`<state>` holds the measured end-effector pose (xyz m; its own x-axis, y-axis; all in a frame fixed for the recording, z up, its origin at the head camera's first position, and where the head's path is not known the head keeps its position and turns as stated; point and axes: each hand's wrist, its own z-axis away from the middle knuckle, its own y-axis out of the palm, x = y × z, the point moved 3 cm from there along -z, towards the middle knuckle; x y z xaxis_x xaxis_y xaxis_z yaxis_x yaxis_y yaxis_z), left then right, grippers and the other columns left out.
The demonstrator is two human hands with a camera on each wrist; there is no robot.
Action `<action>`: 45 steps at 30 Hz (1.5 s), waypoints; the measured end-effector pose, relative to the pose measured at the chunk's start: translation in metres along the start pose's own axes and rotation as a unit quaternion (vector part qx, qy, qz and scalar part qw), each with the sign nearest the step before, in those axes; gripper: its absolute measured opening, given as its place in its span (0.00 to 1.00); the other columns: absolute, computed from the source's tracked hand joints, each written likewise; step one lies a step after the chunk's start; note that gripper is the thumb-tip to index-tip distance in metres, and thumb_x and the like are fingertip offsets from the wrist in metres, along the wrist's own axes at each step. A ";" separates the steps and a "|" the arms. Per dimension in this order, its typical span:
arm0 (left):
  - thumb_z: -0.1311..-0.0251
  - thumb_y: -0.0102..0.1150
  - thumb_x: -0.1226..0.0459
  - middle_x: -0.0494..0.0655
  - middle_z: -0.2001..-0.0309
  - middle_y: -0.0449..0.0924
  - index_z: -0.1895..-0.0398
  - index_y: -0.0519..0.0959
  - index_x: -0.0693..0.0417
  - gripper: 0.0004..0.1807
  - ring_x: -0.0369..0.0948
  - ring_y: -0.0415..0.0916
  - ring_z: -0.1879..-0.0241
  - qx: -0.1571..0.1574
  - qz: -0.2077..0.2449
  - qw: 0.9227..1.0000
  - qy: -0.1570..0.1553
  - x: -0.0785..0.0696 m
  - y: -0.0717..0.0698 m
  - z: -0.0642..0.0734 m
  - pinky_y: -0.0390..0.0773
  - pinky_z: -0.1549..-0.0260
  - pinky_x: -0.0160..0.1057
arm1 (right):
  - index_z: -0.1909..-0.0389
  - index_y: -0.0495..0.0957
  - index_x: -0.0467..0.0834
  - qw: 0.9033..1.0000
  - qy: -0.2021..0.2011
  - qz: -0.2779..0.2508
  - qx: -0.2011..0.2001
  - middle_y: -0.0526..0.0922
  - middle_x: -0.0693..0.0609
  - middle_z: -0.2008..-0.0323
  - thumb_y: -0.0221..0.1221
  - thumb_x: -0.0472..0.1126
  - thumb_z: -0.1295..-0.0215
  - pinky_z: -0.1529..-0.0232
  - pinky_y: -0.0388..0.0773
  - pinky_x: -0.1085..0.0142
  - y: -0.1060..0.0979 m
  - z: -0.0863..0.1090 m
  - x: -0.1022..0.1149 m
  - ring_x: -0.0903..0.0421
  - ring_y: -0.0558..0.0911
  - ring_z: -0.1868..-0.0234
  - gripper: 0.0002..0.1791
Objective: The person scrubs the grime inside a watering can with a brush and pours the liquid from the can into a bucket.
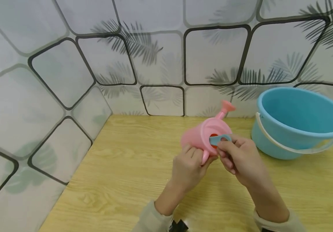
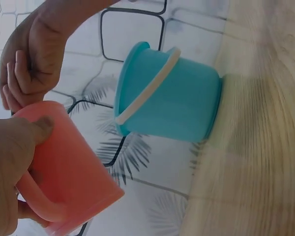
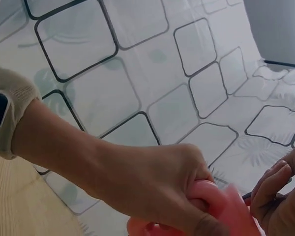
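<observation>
gripping the can (image 1: 193,137) by its handle (image 1: 205,156), my left hand (image 1: 188,167) has its fingers curled in around it. my right hand (image 1: 240,158) is nearly closed, thumb and fingers pinching the looped end of a light blue tool (image 1: 215,139); the tool's other end is at the can's mouth, and i can't tell how far in it reaches. something red (image 1: 213,146) shows inside the mouth, just behind the tool, too covered to make out.

the can is pink, held tilted above the table (image 1: 120,167), its mouth turned toward my right hand. its spout (image 1: 225,107) points up and away from me, flaring at the tip. pale sleeves (image 1: 151,219) end at both my wrists.

to the right, near but apart from my hands, a blue bucket (image 1: 305,140) stands upright on the wood-grained table, its white handle (image 1: 288,148) hanging down the near side. beyond is a wall (image 1: 160,64) with dark outlined shapes and grey leaves.
</observation>
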<state>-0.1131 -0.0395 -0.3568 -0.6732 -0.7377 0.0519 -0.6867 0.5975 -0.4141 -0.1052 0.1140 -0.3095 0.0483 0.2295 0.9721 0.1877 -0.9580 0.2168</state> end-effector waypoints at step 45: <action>0.56 0.78 0.48 0.40 0.82 0.63 0.81 0.67 0.51 0.27 0.37 0.65 0.78 0.063 0.017 0.997 0.034 0.014 -0.005 0.006 0.61 0.85 0.23 | 0.81 0.66 0.38 0.989 -0.078 0.051 0.118 0.57 0.47 0.88 0.47 0.29 0.24 0.94 0.41 0.62 -0.021 -0.004 -0.001 0.51 0.50 0.91 0.20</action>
<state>-0.1171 -0.0545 -0.3595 -0.7159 -0.6918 0.0950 -0.6256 0.5749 -0.5274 -0.1130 0.1336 -0.3145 0.2257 0.1753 0.9583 0.3972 -0.9148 0.0738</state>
